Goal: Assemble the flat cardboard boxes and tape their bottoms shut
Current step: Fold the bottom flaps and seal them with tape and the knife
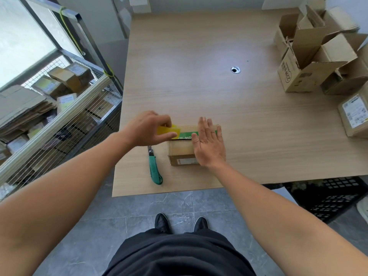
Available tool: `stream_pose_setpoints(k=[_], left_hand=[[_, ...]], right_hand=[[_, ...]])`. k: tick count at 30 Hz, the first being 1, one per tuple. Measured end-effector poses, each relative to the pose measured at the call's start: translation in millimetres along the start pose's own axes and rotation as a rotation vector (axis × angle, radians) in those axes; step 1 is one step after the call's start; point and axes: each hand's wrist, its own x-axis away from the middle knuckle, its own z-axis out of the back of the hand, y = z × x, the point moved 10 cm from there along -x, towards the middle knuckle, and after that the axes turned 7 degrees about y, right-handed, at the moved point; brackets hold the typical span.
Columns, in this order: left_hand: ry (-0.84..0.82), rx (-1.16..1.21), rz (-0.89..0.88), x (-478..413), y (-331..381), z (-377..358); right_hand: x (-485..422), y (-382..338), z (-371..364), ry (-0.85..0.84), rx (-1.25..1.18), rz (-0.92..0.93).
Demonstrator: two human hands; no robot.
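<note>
A small cardboard box lies on the wooden table near its front edge, with a green printed strip running across its top. My right hand lies flat with straight fingers on the box's right half. My left hand grips a yellow tape roll at the box's left top edge. The roll is partly hidden by my fingers.
A green utility knife lies just left of the box. Several open assembled boxes stand at the table's far right, with a labelled parcel nearer. A wire cart holding cardboard stands left of the table.
</note>
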Motion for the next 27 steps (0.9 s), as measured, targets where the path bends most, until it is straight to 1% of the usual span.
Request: stream_pose_setpoints(k=[4, 9, 11, 16, 20, 24, 27], left_hand=[[-0.103, 0.097, 0.112, 3, -16, 11], [-0.123, 0.180, 0.302, 8, -34, 0], [-0.153, 0.214, 0.345, 16, -42, -8], [-0.148, 0.006, 0.290, 23, -59, -23], [-0.183, -0.017, 0.293, 26, -72, -44], [-0.175, -0.040, 0.297, 27, -79, -63], [-0.218, -0.040, 0.235, 24, -75, -73]], right_hand=[[-3, 2, -1, -0.023, 0.012, -0.038], [-7, 4, -3, -0.041, 0.016, -0.075], [-7, 3, -2, -0.041, -0.001, -0.079], [-9, 4, -4, -0.055, 0.078, -0.082], [-10, 3, -4, -0.050, 0.131, -0.083], [-11, 2, -6, -0.046, 0.172, -0.093], [-13, 2, -8, -0.040, 0.190, -0.095]])
